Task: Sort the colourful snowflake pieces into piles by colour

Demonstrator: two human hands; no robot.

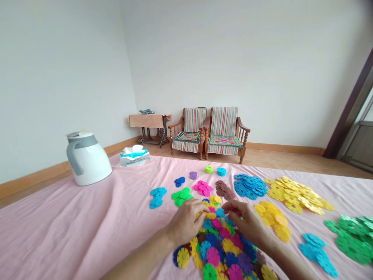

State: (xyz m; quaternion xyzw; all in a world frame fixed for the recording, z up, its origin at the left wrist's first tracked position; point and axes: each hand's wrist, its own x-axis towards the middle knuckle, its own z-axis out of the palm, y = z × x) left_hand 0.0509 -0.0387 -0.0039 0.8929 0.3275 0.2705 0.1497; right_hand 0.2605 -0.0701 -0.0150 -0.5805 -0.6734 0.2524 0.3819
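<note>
A mixed heap of colourful plastic snowflake discs (221, 249) lies on the pink cloth (87, 225) in front of me. My left hand (186, 223) rests on the heap's far left edge, fingers curled onto a yellow disc (210, 215). My right hand (247, 221) sits on the heap's right side, fingertips pinched near a blue disc (220, 212). Sorted piles lie beyond: cyan (157, 196), green (180, 195), pink (203, 188), brown (224, 189), blue (250, 184) and yellow (297, 194).
A white kettle (86, 157) and a tissue pack (134, 154) stand at the far left of the cloth. More piles lie right: yellow (275, 219), cyan (317, 251), green (354, 237). Two wooden armchairs (208, 132) and a small table (148, 122) stand by the back wall.
</note>
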